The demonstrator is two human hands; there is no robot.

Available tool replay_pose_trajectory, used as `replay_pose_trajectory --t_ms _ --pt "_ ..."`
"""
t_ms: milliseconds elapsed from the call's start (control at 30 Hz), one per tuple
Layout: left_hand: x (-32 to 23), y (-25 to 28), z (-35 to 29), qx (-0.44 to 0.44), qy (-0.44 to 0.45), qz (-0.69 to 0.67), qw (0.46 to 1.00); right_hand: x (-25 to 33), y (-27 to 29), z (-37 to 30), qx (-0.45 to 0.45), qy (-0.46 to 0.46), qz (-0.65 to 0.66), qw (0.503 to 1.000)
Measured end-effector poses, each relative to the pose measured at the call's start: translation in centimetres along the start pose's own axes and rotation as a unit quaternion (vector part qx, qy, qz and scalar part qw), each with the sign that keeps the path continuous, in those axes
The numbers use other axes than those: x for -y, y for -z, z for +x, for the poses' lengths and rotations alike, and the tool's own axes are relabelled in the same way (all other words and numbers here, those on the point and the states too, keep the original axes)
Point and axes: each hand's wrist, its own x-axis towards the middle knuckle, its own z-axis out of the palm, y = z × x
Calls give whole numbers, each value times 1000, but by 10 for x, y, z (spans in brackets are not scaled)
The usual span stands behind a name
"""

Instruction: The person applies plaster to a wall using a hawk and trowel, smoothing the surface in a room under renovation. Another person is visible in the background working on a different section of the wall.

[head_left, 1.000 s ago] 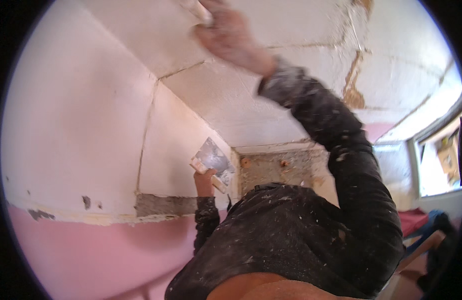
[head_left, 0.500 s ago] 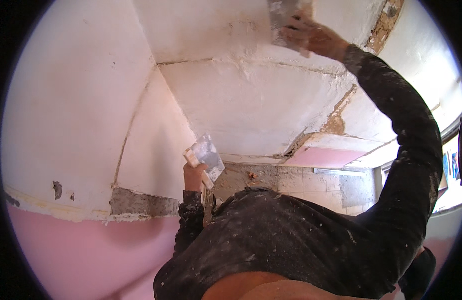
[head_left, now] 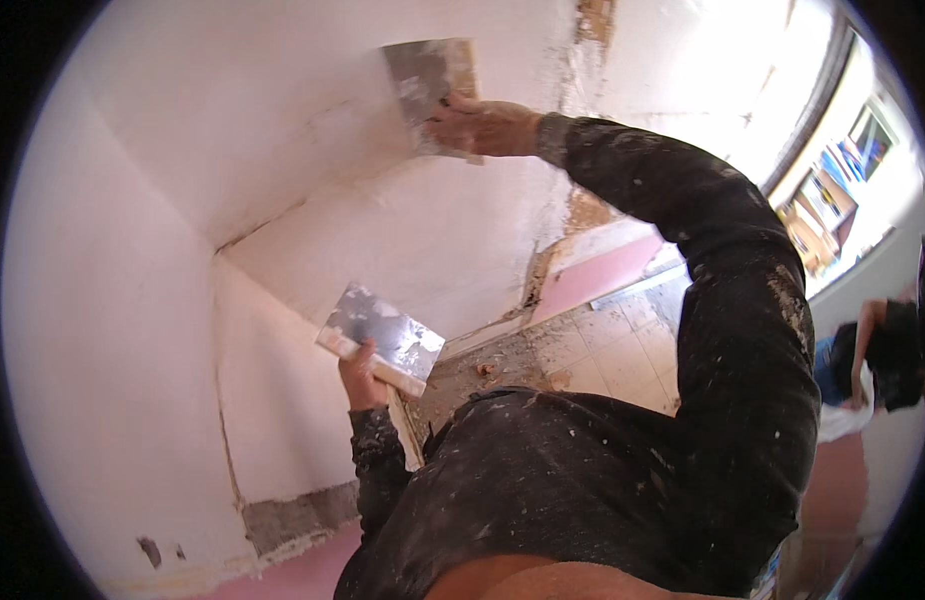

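Note:
My left hand (head_left: 362, 378) grips a wide steel putty knife (head_left: 384, 328) with a pale wooden handle along its back edge. Its blade faces up, smeared with patches of white plaster, and is held in front of my body away from the wall. Higher up, my right arm reaches across, and my right hand (head_left: 490, 128) is closed on a second wide putty knife (head_left: 416, 82). That blade lies against the white plastered wall (head_left: 312, 75); the fingers spread over its back, partly hiding it. Whether plaster is under the blade cannot be seen.
Cracks and a bare brown strip (head_left: 588, 212) cut the wall, with a pink band (head_left: 597, 278) below. Rubble (head_left: 484, 370) lies on the tiled floor (head_left: 610, 335). At right, another person (head_left: 887, 345) stands near a bright window with a shelf (head_left: 824, 215) of things.
The view has turned, bringing the window and another person into sight at right. My right hand's knife has moved left in view, and the left knife's blade has tilted flatter.

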Motion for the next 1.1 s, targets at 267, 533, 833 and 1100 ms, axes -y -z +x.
replay_pose_trajectory --t_ms 267,533,833,1100 --pt "5 -35 44 110 171 -240 949 53 148 -60 -170 -285 705 627" --pt "59 -71 110 381 307 -381 784 137 144 -197 84 -194 478 853" --pt "49 -92 117 379 329 -343 794 193 212 -208 50 -802 583 117" --pt "36 -126 116 345 235 -232 879 192 242 -207 -239 -801 549 -8"
